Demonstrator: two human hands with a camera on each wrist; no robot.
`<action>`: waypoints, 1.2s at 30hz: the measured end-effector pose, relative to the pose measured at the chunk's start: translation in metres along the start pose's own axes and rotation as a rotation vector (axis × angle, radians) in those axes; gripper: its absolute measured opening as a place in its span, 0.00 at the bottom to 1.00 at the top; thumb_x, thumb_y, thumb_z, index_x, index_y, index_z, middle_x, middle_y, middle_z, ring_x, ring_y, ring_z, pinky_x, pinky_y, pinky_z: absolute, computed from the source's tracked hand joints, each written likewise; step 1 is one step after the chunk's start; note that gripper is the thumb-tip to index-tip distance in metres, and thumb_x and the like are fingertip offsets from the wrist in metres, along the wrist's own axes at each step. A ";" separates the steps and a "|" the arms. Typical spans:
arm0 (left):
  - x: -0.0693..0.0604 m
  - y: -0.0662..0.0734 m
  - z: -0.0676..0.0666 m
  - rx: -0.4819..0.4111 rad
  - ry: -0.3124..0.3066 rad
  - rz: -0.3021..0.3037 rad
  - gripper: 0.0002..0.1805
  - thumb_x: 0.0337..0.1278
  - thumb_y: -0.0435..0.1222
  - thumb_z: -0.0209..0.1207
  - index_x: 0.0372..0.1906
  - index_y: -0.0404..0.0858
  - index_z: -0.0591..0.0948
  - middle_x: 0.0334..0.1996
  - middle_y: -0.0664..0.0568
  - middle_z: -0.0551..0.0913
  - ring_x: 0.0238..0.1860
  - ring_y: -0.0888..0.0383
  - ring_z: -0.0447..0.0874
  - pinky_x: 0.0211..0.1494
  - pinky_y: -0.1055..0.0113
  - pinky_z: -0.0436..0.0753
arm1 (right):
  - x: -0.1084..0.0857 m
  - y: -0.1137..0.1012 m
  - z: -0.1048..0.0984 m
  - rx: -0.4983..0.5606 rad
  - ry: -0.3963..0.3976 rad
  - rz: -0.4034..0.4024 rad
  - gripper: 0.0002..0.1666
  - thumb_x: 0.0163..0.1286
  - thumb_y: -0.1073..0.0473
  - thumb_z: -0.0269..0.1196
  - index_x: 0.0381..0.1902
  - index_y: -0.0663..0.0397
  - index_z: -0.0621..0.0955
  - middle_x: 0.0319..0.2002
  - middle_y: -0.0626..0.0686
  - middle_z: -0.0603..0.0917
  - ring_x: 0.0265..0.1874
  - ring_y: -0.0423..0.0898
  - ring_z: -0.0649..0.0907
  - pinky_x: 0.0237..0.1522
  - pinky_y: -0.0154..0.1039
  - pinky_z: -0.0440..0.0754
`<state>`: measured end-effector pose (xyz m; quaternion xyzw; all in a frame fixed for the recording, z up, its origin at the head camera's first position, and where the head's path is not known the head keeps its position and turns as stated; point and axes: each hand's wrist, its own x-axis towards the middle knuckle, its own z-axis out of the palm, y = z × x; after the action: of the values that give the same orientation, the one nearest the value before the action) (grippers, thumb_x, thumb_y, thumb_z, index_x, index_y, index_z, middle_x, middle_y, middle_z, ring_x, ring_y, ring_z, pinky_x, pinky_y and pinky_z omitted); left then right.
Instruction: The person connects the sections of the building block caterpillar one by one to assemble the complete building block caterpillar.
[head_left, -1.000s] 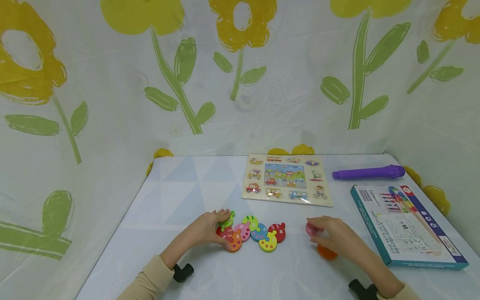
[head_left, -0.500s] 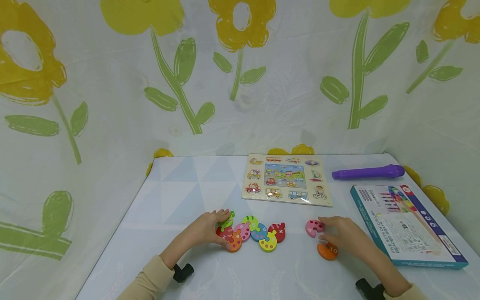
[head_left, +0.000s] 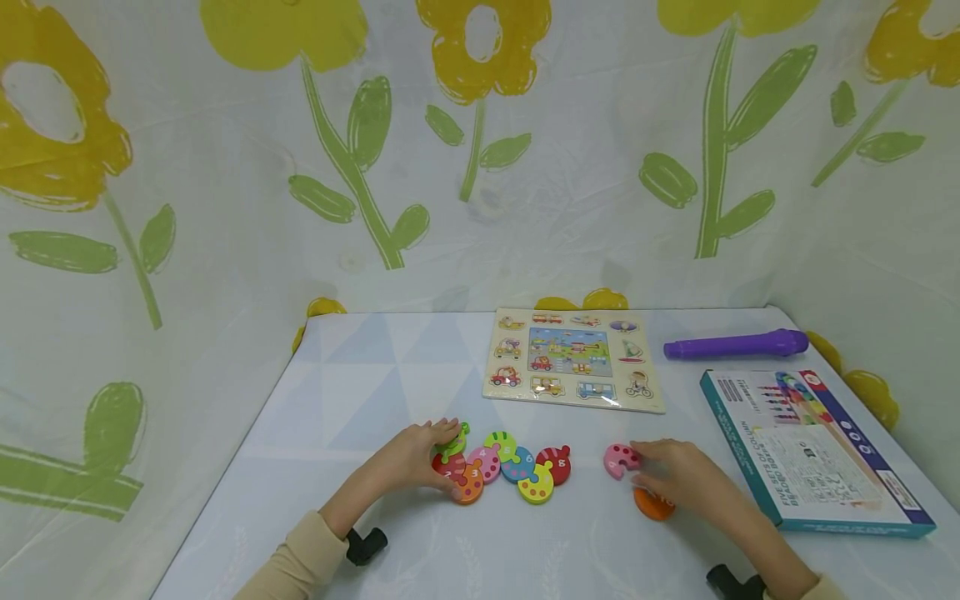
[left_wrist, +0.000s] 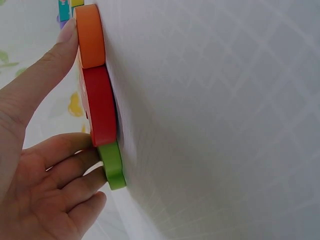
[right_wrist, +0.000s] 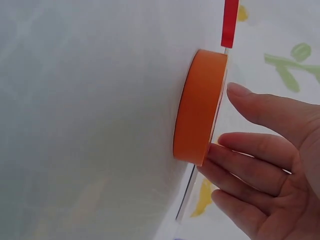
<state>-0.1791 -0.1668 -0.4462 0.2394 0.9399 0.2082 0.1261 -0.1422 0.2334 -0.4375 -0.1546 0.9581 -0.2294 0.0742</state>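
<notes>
In the head view my left hand (head_left: 416, 457) rests at the left end of a chain of colourful numbered caterpillar puzzle pieces (head_left: 517, 467). Its thumb touches the orange piece (left_wrist: 91, 37); the fingertips lie against the green head piece (left_wrist: 114, 165), with the red piece (left_wrist: 101, 105) between. My right hand (head_left: 678, 475), thumb and fingers apart, has its fingertips at the right edge of a loose pink piece (head_left: 619, 460). Beneath that hand lies a loose orange piece (head_left: 652, 503), partly covered. In the right wrist view this orange piece (right_wrist: 200, 107) stands in front and hides the pink one.
A wooden vehicle puzzle board (head_left: 573, 360) lies behind the chain. At the back right is a purple tube (head_left: 737, 344), with a flat boxed set (head_left: 817, 454) in front of it, right of my right hand. Flower-printed cloth (head_left: 555, 167) surrounds the table.
My right hand has turned the pink piece and shifted it slightly left, and its fingers have drawn back to the piece's right edge. The left hand and the chain have stayed still.
</notes>
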 end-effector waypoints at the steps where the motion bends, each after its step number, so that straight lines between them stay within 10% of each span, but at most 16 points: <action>1: 0.000 0.000 0.000 0.001 0.000 0.000 0.54 0.30 0.60 0.74 0.67 0.37 0.71 0.68 0.45 0.68 0.69 0.40 0.62 0.67 0.44 0.65 | 0.000 0.000 0.001 0.000 -0.001 -0.002 0.27 0.56 0.56 0.73 0.52 0.64 0.82 0.49 0.59 0.85 0.51 0.59 0.81 0.48 0.51 0.82; 36: -0.001 0.000 -0.002 0.001 0.000 0.013 0.54 0.31 0.59 0.74 0.67 0.36 0.71 0.68 0.45 0.67 0.69 0.41 0.61 0.68 0.45 0.64 | 0.028 -0.027 0.011 -0.073 -0.036 -0.109 0.27 0.54 0.59 0.75 0.52 0.61 0.83 0.43 0.50 0.86 0.36 0.42 0.79 0.43 0.38 0.84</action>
<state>-0.1789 -0.1678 -0.4442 0.2456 0.9384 0.2086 0.1246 -0.1592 0.1970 -0.4363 -0.2134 0.9544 -0.1954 0.0734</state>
